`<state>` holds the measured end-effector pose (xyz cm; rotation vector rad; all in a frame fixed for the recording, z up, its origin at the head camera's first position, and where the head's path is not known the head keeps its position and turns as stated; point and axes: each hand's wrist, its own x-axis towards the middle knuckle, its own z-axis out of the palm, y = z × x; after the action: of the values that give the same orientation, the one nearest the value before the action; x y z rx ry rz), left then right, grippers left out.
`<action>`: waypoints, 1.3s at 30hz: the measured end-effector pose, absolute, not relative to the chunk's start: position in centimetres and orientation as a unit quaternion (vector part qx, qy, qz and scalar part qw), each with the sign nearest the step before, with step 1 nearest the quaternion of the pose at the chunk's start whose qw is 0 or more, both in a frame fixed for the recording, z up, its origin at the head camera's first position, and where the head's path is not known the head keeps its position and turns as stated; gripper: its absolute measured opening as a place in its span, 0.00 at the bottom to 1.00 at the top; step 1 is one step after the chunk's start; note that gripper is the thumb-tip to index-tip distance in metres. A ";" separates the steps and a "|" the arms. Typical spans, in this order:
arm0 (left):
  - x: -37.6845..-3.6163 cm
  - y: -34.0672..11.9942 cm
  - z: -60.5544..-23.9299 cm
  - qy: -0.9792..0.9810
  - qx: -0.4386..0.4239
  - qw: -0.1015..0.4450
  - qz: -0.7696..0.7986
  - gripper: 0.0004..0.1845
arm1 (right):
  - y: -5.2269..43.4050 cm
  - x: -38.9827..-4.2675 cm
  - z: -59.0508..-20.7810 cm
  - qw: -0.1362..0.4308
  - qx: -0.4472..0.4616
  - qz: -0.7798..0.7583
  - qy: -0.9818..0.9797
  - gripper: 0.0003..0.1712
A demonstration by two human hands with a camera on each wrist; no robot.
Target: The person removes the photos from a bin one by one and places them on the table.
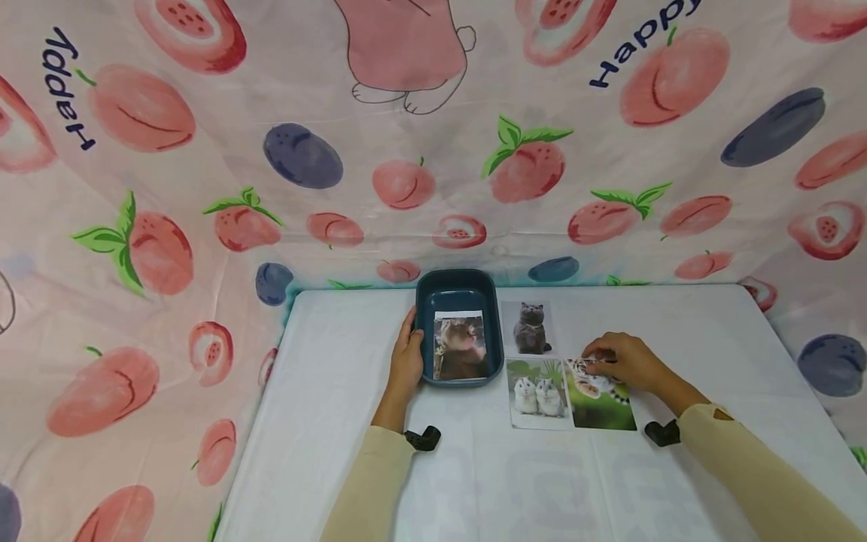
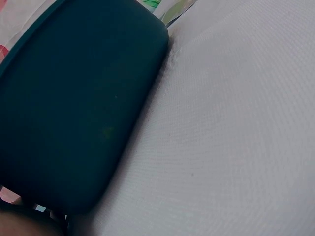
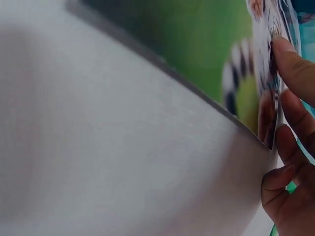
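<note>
My left hand (image 1: 406, 360) grips the left side of a dark teal plastic tray (image 1: 497, 331); the tray's outer wall (image 2: 74, 108) fills much of the left wrist view. Inside the tray lies a photo card (image 1: 463, 354) of a brown furry animal. At the far edge of a tiger-cub photo card (image 1: 606, 410), my right hand (image 1: 626, 361) pinches it, with the thumb (image 3: 295, 69) on its picture side and the fingers at the edge. Beside that card lies one of two white furry animals (image 1: 538, 395). A grey cat card (image 1: 531, 329) lies beyond it.
The white-covered table (image 1: 339, 339) meets a hanging cloth printed with peaches (image 1: 404, 184) at the back. Dark pieces, one at the left cuff (image 1: 423, 438) and one at the right cuff (image 1: 662, 433), stick out over the table.
</note>
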<state>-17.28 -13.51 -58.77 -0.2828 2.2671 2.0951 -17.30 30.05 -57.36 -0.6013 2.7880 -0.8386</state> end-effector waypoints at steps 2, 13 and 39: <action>-17.3 -13.5 -58.8 0.733 -0.092 0.018 0.674 0.26 | 30.1 -17.3 -57.6 0.081 -0.202 -0.278 0.936 0.13; -17.3 -13.3 -58.7 0.733 -0.099 0.018 0.672 0.27 | 30.0 -17.4 -57.4 0.081 -0.187 -0.290 0.935 0.13; -17.4 -13.3 -58.8 0.730 -0.104 0.024 0.675 0.27 | 15.0 -26.3 -48.7 0.095 -0.234 -0.365 0.896 0.24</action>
<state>-17.42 -13.33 -58.81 -0.3231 2.2602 2.0876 -26.27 14.98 -48.70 -0.6935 2.6560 -1.0826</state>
